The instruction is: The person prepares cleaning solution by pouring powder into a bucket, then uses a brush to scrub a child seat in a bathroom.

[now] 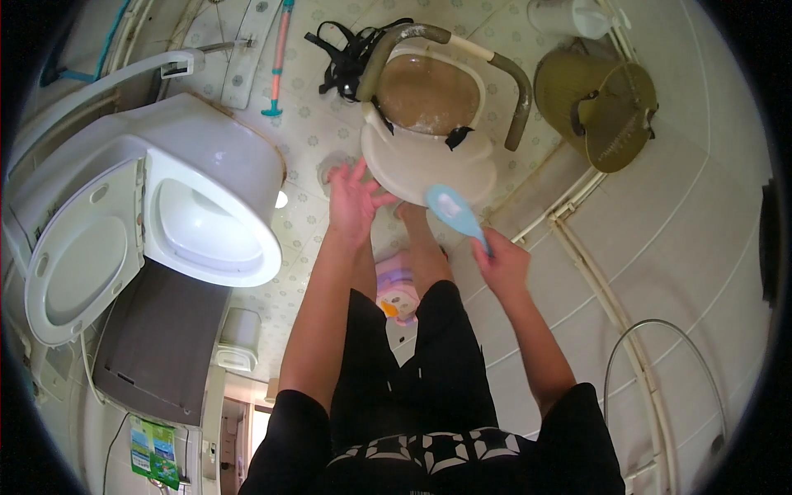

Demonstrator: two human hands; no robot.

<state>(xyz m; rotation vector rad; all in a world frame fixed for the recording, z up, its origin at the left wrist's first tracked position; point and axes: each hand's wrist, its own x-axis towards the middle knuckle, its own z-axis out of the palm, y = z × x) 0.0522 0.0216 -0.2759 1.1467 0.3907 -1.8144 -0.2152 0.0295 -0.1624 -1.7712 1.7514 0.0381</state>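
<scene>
My right hand (506, 265) grips the handle of a light blue scrub brush (456, 213). A whitish patch shows on the brush's broad head, which overlaps the near edge of a chair with armrests. My left hand (354, 207) is held out with its fingers spread, nothing in it, close to the chair's near left edge; whether it touches cannot be told. The chair has a cream plastic seat (421, 162), a brown oval panel (427, 93) with white specks behind it, and dark padded armrests (521, 93). Black straps (351, 55) hang at its left.
To the left stands a white toilet (210, 229) with its lid raised. A pink-and-teal pump-like tool (279, 62) lies beyond. An olive bin-like container (566, 105) is at the right by wall pipes (594, 272). A pink child's item (396, 284) sits behind my legs.
</scene>
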